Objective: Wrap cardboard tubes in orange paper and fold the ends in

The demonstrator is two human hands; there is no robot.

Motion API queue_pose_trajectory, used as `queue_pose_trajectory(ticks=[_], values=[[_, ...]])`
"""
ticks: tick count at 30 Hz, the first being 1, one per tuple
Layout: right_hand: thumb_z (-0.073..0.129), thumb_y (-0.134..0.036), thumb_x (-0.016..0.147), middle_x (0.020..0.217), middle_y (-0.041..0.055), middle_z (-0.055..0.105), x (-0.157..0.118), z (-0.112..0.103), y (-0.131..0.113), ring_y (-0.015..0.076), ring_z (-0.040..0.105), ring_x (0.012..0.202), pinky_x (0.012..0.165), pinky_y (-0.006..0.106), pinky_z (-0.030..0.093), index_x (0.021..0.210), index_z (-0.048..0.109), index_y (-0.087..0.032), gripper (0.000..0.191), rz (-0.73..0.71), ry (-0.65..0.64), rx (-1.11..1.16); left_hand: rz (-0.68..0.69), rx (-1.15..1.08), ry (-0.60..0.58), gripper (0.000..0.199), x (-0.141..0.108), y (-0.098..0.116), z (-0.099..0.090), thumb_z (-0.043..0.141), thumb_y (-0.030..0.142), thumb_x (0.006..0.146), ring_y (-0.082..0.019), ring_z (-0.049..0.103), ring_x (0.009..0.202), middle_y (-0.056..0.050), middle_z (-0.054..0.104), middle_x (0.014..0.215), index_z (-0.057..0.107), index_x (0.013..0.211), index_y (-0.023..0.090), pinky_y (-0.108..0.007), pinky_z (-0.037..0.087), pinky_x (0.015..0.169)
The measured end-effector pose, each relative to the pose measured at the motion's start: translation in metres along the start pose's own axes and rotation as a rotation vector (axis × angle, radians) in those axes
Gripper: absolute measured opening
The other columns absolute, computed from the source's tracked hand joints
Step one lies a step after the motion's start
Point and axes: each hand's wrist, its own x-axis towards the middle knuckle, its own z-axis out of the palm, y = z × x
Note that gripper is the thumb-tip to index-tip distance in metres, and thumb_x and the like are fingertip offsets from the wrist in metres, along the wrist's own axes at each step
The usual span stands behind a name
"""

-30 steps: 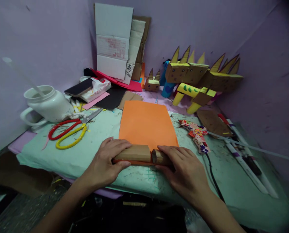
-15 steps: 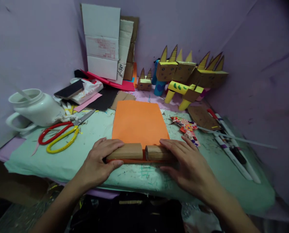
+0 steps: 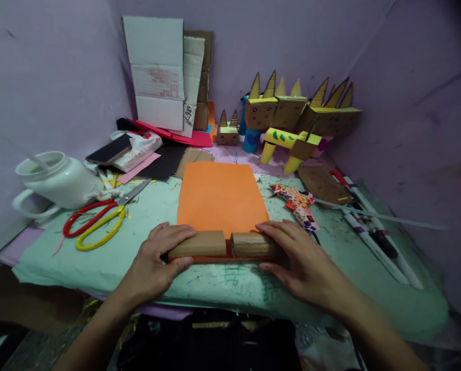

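An orange sheet of paper [image 3: 221, 196] lies on the table, and two brown cardboard tubes rest end to end across its near edge with a small gap between them. My left hand [image 3: 159, 260] grips the left cardboard tube [image 3: 205, 244], fingers over the top and thumb along the front. Over the outer end of the right cardboard tube [image 3: 250, 245] curl the fingers of my right hand [image 3: 298, 257], its thumb low at the front. The paper's near edge shows as an orange strip under and in front of both tubes. My palms hide the tubes' outer ends.
Scissors [image 3: 99, 226] and a white mug [image 3: 60, 180] stand at left, near a phone [image 3: 109, 149]. Cardboard sheets [image 3: 157, 77] lean on the wall. Horned cardboard figures [image 3: 288, 116] stand behind. Patterned cloth [image 3: 298, 203] and markers [image 3: 375, 252] lie at right.
The view has shifted slightly. My right thumb has eased a little away from the tube's front; both hands stay at the tubes, which lie about where they were on the orange paper.
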Motion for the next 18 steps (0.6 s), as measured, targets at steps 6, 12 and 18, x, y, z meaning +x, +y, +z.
queue_pose_trajectory(ticks=[6, 12, 18], values=[[0.057, -0.024, 0.082, 0.131, 0.0122, 0.049, -0.020, -0.006, 0.007, 0.0285, 0.045, 0.123, 0.105, 0.055, 0.030, 0.131, 0.038, -0.022, 0.053, -0.025, 0.059, 0.034, 0.007, 0.007, -0.006, 0.031, 0.001, 0.001, -0.001, 0.060, 0.031, 0.077, -0.026, 0.061, 0.105, -0.006, 0.069, 0.109, 0.061, 0.108, 0.025, -0.062, 0.030, 0.102], [0.055, -0.018, 0.081, 0.133, 0.0119, 0.046, -0.031, -0.001, 0.011, 0.0274, 0.042, 0.125, 0.101, 0.051, 0.037, 0.127, 0.043, -0.023, 0.048, 0.042, 0.088, 0.074, 0.025, 0.036, -0.008, 0.033, 0.000, -0.004, 0.000, 0.060, 0.035, 0.078, -0.028, 0.059, 0.107, -0.004, 0.069, 0.110, 0.059, 0.110, 0.028, -0.060, 0.035, 0.100], [0.059, -0.022, 0.083, 0.131, 0.0107, 0.050, -0.028, 0.004, 0.014, 0.0253, 0.044, 0.124, 0.103, 0.050, 0.035, 0.129, 0.042, -0.024, 0.049, 0.050, 0.141, 0.157, 0.087, 0.072, 0.019, 0.036, -0.002, -0.012, 0.002, 0.060, 0.036, 0.080, -0.027, 0.059, 0.109, -0.001, 0.067, 0.113, 0.055, 0.116, 0.033, -0.056, 0.035, 0.103]])
